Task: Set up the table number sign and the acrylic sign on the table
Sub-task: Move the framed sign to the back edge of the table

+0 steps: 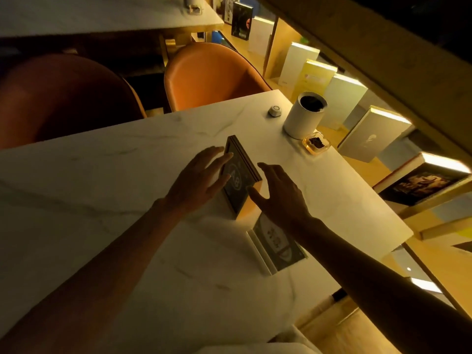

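Observation:
A dark table number sign (238, 175) with a round emblem and wooden edges stands upright near the middle of the white marble table (102, 200). My left hand (199, 178) is spread open against its left face, fingertips touching it. My right hand (277, 192) hovers open just to its right, thumb near the sign's lower edge. Closer to me, the acrylic sign (274, 245) stands in a clear base with a printed card inside; my right forearm partly covers it.
A white cylindrical container (304, 117), a small white call button (274, 111) and a glass ashtray (316, 144) sit at the table's far right corner. Two orange chairs (209, 75) stand beyond. Books line the shelf (370, 134) to the right.

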